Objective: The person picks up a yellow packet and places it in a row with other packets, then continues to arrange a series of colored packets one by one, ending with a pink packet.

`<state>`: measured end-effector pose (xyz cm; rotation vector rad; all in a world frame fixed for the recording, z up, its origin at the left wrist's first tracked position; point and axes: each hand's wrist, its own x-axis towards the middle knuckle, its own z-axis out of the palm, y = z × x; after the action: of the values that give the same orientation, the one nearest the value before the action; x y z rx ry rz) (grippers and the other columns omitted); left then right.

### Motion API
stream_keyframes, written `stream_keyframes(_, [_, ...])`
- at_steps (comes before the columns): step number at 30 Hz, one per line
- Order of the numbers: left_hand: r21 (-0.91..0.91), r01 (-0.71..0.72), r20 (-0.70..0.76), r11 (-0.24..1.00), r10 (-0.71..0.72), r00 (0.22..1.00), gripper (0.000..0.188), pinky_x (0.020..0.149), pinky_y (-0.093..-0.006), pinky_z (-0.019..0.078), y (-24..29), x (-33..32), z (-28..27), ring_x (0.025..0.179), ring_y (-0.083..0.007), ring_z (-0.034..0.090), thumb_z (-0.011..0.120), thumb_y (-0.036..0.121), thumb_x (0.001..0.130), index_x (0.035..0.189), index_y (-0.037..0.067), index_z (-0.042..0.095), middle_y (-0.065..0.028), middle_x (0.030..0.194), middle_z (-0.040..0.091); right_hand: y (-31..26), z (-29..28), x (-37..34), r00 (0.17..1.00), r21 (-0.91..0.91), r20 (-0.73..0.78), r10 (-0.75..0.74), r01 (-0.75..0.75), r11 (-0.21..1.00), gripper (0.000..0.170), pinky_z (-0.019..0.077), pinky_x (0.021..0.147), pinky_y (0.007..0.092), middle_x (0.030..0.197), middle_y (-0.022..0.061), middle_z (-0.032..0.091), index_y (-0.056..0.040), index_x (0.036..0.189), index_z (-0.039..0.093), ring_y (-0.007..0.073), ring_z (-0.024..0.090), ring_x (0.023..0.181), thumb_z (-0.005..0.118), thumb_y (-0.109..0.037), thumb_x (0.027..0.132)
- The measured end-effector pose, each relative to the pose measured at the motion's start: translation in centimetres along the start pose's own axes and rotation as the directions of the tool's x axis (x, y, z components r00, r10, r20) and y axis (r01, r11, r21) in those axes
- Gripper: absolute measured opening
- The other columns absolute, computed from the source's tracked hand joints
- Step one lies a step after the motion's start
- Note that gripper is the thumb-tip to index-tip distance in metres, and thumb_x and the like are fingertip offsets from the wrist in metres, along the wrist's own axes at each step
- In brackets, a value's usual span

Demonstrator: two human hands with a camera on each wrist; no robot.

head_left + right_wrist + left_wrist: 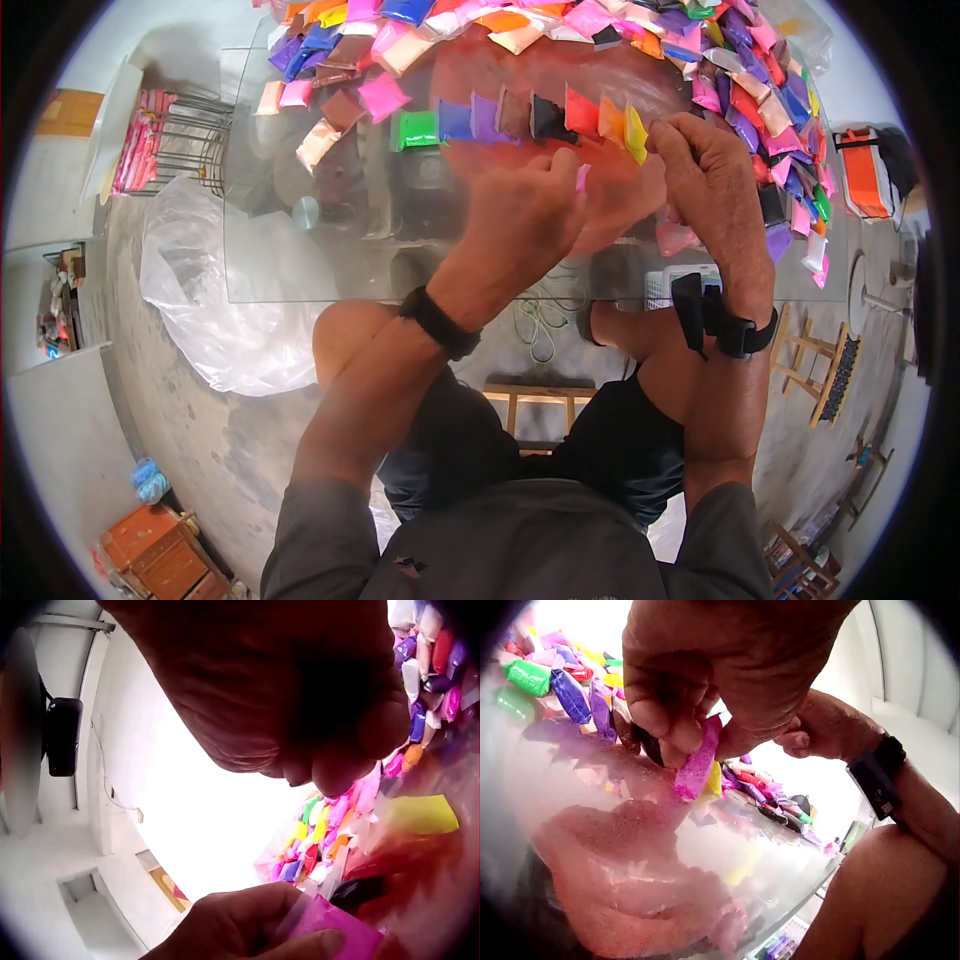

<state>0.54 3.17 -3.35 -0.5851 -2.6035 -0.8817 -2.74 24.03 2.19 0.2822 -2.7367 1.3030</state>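
Note:
My left hand pinches a small magenta packet between thumb and fingers, above the glass tabletop. In the head view only a sliver of that packet shows past the fingertips. My right hand is raised at the right with its fingers curled, and no thing shows in it. Its knuckles are close beside a yellow packet, the right end of a row. Leftward from it the row runs through orange, red, black, brown, purple, blue and green.
Heaps of coloured packets line the table's far and right sides. A few loose ones, such as a pink packet, lie left of the row. Clear plastic sheeting is on the floor at left. A white basket shows near the front edge.

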Motion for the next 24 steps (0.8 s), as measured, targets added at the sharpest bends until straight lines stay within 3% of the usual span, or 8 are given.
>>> stream_keyframes(7, [0.016, 0.026, 0.034, 1.0, -0.026, 0.999, 0.02, 0.057, -0.05, 0.049, 0.4, 0.0, 0.0, 0.065, -0.0403, 0.064, 0.067, 0.021, 0.094, 0.089, 0.005, 0.057, -0.0176, 0.07, 0.062, 0.6, -0.3, -0.3, 0.998, -0.029, 0.063, -0.008, 0.009, 1.0, 0.028, 0.038, 0.043, 0.0233, 0.063, -0.0025, 0.051, 0.0004, 0.092, 0.066, 0.0047, 0.048, 0.046, 0.058, -0.024, 0.105])
stream_keyframes(9, [0.019, 0.028, 0.036, 0.999, -0.029, 0.999, 0.02, 0.057, -0.0504, 0.0491, 0.4, 0.1, -0.1, 0.065, -0.0411, 0.063, 0.066, 0.022, 0.095, 0.09, 0.004, 0.057, -0.0183, 0.07, 0.062, 0.5, -0.2, -0.7, 0.986, -0.02, 0.165, 0.018, -0.015, 1.0, 0.021, 0.045, 0.06, 0.0368, 0.069, 0.0198, 0.052, 0.0055, 0.086, 0.058, 0.0226, 0.053, 0.061, 0.064, -0.014, 0.093])
stream_keyframes(12, [-0.006, 0.036, 0.039, 0.999, -0.036, 0.999, 0.021, 0.058, -0.0515, 0.0493, 0.4, 0.1, -0.1, 0.066, -0.042, 0.064, 0.066, 0.022, 0.095, 0.09, 0.004, 0.057, -0.0192, 0.07, 0.062, 0.5, 0.6, -1.3, 0.972, -0.089, 0.226, -0.062, 0.084, 0.992, 0.018, 0.0476, 0.062, 0.0395, 0.07, 0.0196, 0.06, 0.0028, 0.093, 0.062, 0.0289, 0.062, 0.064, 0.068, -0.013, 0.089])
stream_keyframes(13, [-0.007, 0.037, 0.04, 0.999, -0.037, 0.999, 0.021, 0.058, -0.0515, 0.0493, 0.3, 0.1, 0.0, 0.066, -0.042, 0.064, 0.066, 0.022, 0.095, 0.09, 0.004, 0.057, -0.0192, 0.07, 0.062, 0.5, 1.0, -1.5, 0.972, -0.089, 0.227, -0.061, 0.083, 0.993, 0.018, 0.0476, 0.062, 0.0395, 0.07, 0.0196, 0.06, 0.0028, 0.093, 0.062, 0.0289, 0.062, 0.064, 0.068, -0.013, 0.089])
stream_keyframes(15, [-0.006, 0.052, 0.048, 0.999, -0.051, 0.998, 0.021, 0.058, -0.0525, 0.0494, 0.3, 0.1, 0.2, 0.068, -0.0429, 0.064, 0.066, 0.023, 0.095, 0.091, 0.004, 0.057, -0.0199, 0.071, 0.063, 0.6, 1.7, -1.8, 0.952, -0.074, 0.23, -0.204, 0.226, 0.971, 0.02, 0.0442, 0.057, 0.0336, 0.068, 0.0107, 0.058, 0.0012, 0.102, 0.065, 0.0171, 0.057, 0.059, 0.072, -0.009, 0.087])
stream_keyframes(19, [-0.019, 0.082, 0.041, 0.996, -0.081, 0.996, 0.022, 0.059, -0.053, 0.0499, 0.3, 0.2, 0.5, 0.068, -0.0438, 0.065, 0.066, 0.024, 0.096, 0.091, 0.004, 0.057, -0.0209, 0.07, 0.063, 0.9, 3.5, -1.8, 0.953, -0.066, 0.262, -0.151, 0.173, 0.983, 0.024, 0.0441, 0.057, 0.0351, 0.07, 0.0124, 0.059, 0.0005, 0.105, 0.064, 0.0213, 0.058, 0.059, 0.074, -0.008, 0.085])
stream_keyframes(22, [-0.041, 0.115, 0.045, 0.993, -0.113, 0.993, 0.024, 0.06, -0.0538, 0.0505, 0.3, 0.3, 0.4, 0.068, -0.045, 0.065, 0.066, 0.025, 0.096, 0.09, 0.004, 0.058, -0.0222, 0.069, 0.064, 0.8, 4.3, -1.8, 0.934, -0.104, 0.231, -0.274, 0.304, 0.947, 0.025, 0.0449, 0.057, 0.0371, 0.071, 0.0122, 0.061, 0.0003, 0.106, 0.062, 0.0229, 0.06, 0.059, 0.073, -0.007, 0.085])
stream_keyframes(24, [-0.085, 0.15, 0.065, 0.985, -0.145, 0.987, 0.026, 0.062, -0.0542, 0.0513, 0.3, 0.3, 0.4, 0.069, -0.0463, 0.066, 0.066, 0.027, 0.096, 0.089, 0.003, 0.058, -0.0238, 0.07, 0.065, 0.1, 4.3, -2.0, 0.949, -0.049, 0.25, -0.193, 0.211, 0.976, 0.022, 0.0515, 0.072, 0.0477, 0.089, 0.0226, 0.066, -0.0016, 0.098, 0.059, 0.044, 0.066, 0.082, 0.074, -0.011, 0.083])
